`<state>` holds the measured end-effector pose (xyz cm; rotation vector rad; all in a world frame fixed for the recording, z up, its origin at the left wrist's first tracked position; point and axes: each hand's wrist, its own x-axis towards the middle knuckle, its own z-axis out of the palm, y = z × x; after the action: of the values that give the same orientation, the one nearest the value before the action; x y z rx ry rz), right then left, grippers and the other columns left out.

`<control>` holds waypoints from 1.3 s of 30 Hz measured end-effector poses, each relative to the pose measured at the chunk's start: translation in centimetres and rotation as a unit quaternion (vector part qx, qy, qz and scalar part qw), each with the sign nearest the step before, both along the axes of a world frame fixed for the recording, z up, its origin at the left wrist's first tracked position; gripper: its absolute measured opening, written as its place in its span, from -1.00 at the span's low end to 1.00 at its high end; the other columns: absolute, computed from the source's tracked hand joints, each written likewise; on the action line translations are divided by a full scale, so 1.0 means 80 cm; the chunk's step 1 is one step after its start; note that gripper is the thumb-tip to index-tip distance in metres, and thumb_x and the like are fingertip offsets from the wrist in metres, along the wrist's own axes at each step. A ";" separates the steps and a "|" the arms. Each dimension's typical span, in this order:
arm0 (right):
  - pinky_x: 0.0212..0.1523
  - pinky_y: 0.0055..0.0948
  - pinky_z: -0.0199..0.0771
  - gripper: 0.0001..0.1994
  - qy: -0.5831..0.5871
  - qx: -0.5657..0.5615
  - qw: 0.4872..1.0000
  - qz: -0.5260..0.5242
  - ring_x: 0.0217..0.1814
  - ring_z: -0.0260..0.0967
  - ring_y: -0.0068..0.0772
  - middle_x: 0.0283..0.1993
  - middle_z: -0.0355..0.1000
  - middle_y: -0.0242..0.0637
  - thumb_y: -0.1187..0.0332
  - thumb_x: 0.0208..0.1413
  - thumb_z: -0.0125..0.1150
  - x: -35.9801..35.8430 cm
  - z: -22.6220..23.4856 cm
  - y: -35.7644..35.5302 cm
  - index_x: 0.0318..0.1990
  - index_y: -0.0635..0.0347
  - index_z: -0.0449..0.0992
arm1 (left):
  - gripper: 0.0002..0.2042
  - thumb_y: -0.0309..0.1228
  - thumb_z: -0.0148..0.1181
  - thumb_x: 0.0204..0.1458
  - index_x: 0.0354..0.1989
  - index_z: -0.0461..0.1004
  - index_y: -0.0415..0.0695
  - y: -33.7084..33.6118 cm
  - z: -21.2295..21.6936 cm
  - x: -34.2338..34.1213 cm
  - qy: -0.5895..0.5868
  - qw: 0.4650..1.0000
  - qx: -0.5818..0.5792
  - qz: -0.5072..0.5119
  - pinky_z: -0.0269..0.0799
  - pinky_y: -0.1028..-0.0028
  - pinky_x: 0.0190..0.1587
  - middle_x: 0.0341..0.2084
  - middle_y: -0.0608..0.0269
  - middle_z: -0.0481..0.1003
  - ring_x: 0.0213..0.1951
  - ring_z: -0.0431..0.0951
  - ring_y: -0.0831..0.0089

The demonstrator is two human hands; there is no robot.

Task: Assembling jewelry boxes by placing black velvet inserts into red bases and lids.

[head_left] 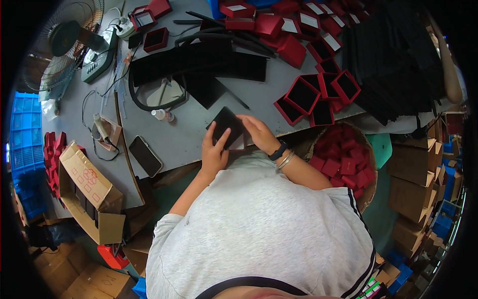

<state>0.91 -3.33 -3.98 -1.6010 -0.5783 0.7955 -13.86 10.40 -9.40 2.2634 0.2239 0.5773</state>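
Close in front of me, at the table's near edge, I hold a thin black square pad (226,124) tilted between my hands. My left hand (215,151) grips its near left side, with two fingers spread over the dark face. Along the right edge, my right hand (260,134) is bent round, fingertips at the pad; its thumb is hidden. Under the pad a bit of a pale piece with a reddish edge (239,143) shows; most of it is covered. A small white bottle (163,115) lies beyond my left hand, and a phone (146,156) rests to its left.
Open red boxes (302,94) with black insides are heaped at the far right, beside a stack of black sheets (393,65). A bin of small red boxes (343,162) stands by my right elbow. Left are a fan (67,40), a glue gun (102,128) and a carton (89,179).
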 end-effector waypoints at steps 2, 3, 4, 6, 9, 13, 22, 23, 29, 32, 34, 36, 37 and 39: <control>0.09 -0.44 0.41 -0.55 -0.082 -0.060 0.994 0.030 0.05 0.43 -0.37 0.01 0.48 -0.14 0.36 0.20 0.21 0.002 0.009 -0.001 0.21 0.34 0.35 | -0.26 -0.30 0.44 -0.15 0.30 0.31 -0.01 0.002 0.004 0.005 0.007 0.998 0.058 -0.012 0.18 0.03 0.27 0.35 -0.18 0.06 0.31 0.16 -0.20; 0.09 -0.44 0.41 -0.55 -0.083 -0.061 0.994 0.028 0.05 0.43 -0.37 0.01 0.48 -0.14 0.36 0.20 0.21 0.003 0.004 -0.004 0.21 0.34 0.35 | -0.26 -0.30 0.44 -0.15 0.30 0.31 -0.01 0.000 0.007 0.007 0.006 0.998 0.057 -0.013 0.18 0.03 0.27 0.35 -0.18 0.06 0.31 0.16 -0.20; 0.03 -0.43 0.45 -0.54 -0.116 -0.037 0.993 -0.002 0.01 0.47 -0.33 -0.01 0.50 -0.11 0.36 0.17 0.23 0.003 -0.005 -0.007 0.20 0.31 0.33 | -0.10 -0.19 0.50 -0.23 0.35 0.18 -0.08 -0.002 0.011 0.008 0.013 1.000 0.017 -0.002 0.17 0.01 0.28 0.36 -0.19 0.04 0.32 0.14 -0.23; -0.04 -0.42 0.48 -0.52 -0.146 -0.012 0.989 -0.029 -0.03 0.50 -0.29 -0.03 0.52 -0.09 0.36 0.14 0.26 0.001 -0.002 -0.007 0.19 0.28 0.32 | 0.28 -0.01 0.61 -0.45 0.42 -0.12 -0.26 0.002 0.013 0.010 0.030 0.999 0.019 0.010 0.16 0.01 0.29 0.36 -0.21 0.03 0.34 0.09 -0.24; 0.00 -0.41 0.46 -0.58 -0.085 0.027 0.990 -0.105 -0.01 0.49 -0.28 -0.02 0.51 -0.11 0.41 0.13 0.26 0.003 0.003 -0.017 0.12 0.27 0.33 | 0.19 -0.08 0.61 -0.40 0.41 -0.05 -0.24 0.010 0.016 0.013 0.069 0.996 -0.052 0.006 0.20 0.09 0.28 0.35 -0.17 0.10 0.32 0.19 -0.12; -0.06 -0.41 0.47 -0.66 -0.085 -0.010 0.993 -0.084 -0.08 0.51 -0.29 -0.11 0.53 -0.14 0.41 0.10 0.29 0.006 -0.011 -0.028 0.01 0.26 0.38 | 0.07 -0.20 0.57 -0.30 0.38 -0.01 -0.28 0.023 0.001 0.007 0.074 0.993 -0.062 0.073 0.27 0.20 0.25 0.30 -0.09 0.21 0.20 0.39 0.01; -0.09 -0.25 0.37 -0.73 -0.369 -0.105 0.911 -0.150 -0.14 0.33 -0.12 -0.19 0.45 -0.22 0.36 -0.02 0.39 -0.011 -0.021 -0.020 -0.28 0.21 0.38 | 0.10 -0.20 0.61 -0.41 0.33 0.03 -0.32 0.015 0.020 0.033 0.061 0.997 0.037 -0.033 0.18 0.09 0.28 0.16 -0.10 0.34 0.17 0.35 -0.08; -0.07 -0.22 0.34 -0.74 -0.387 -0.097 0.902 -0.166 -0.12 0.30 -0.10 -0.19 0.44 -0.23 0.37 -0.03 0.39 -0.013 -0.025 -0.018 -0.32 0.19 0.37 | 0.09 -0.21 0.60 -0.41 0.32 0.03 -0.33 0.012 0.018 0.036 0.057 0.998 0.015 -0.028 0.21 0.08 0.26 0.14 -0.12 0.34 0.15 0.36 -0.10; -0.02 -0.15 0.30 -0.77 -0.411 -0.095 0.885 -0.198 -0.08 0.26 -0.05 -0.19 0.42 -0.24 0.41 -0.02 0.35 -0.017 -0.041 -0.005 -0.38 0.16 0.34 | 0.12 -0.23 0.63 -0.44 0.35 0.02 -0.30 0.006 0.006 0.041 0.036 0.999 0.027 -0.022 0.32 0.12 0.15 0.13 -0.07 0.35 0.11 0.40 -0.04; -0.01 -0.14 0.31 -0.77 -0.413 -0.096 0.875 -0.232 -0.06 0.26 -0.04 -0.21 0.41 -0.27 0.40 -0.03 0.36 -0.021 -0.035 -0.001 -0.37 0.15 0.35 | 0.11 -0.23 0.62 -0.44 0.34 0.04 -0.29 0.005 0.007 0.042 0.030 0.998 0.045 -0.014 0.32 0.11 0.15 0.11 -0.06 0.36 0.11 0.40 -0.03; 0.04 -0.14 0.31 -0.78 -0.481 -0.087 0.852 -0.187 -0.01 0.29 -0.10 -0.17 0.41 -0.29 0.37 -0.03 0.36 -0.019 -0.022 -0.007 -0.30 0.13 0.41 | 0.08 -0.22 0.61 -0.42 0.32 0.06 -0.31 0.003 0.010 0.042 0.035 0.999 0.038 -0.008 0.32 0.11 0.16 0.11 -0.11 0.36 0.11 0.40 -0.05; 0.08 -0.16 0.31 -0.77 -0.514 -0.049 0.854 -0.058 0.02 0.30 -0.15 -0.14 0.42 -0.30 0.35 -0.03 0.36 -0.015 -0.003 -0.022 -0.25 0.13 0.44 | 0.04 -0.21 0.59 -0.40 0.30 0.09 -0.32 0.005 0.010 0.042 0.040 0.999 0.030 0.003 0.32 0.10 0.17 0.10 -0.16 0.37 0.11 0.41 -0.06; 0.11 -0.18 0.32 -0.75 -0.539 -0.010 0.840 0.068 0.06 0.30 -0.21 -0.11 0.42 -0.31 0.33 -0.03 0.36 -0.016 0.003 -0.028 -0.20 0.12 0.47 | 0.04 -0.22 0.59 -0.40 0.30 0.09 -0.32 0.007 0.009 0.042 0.044 0.999 0.028 -0.002 0.30 0.11 0.18 0.11 -0.15 0.36 0.13 0.40 -0.05; 0.20 -0.22 0.30 -0.68 -0.533 -0.048 0.836 0.122 0.14 0.30 -0.31 -0.02 0.44 -0.33 0.28 -0.01 0.35 -0.028 0.003 -0.034 -0.09 0.11 0.50 | 0.04 -0.23 0.58 -0.39 0.31 0.09 -0.33 0.008 0.010 0.041 0.050 0.998 0.023 -0.009 0.28 0.11 0.20 0.12 -0.15 0.36 0.14 0.39 -0.03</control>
<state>-1.32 -6.02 -3.73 -2.0190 -1.5758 0.0092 -10.57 11.01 -8.61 2.3387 0.2428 0.4651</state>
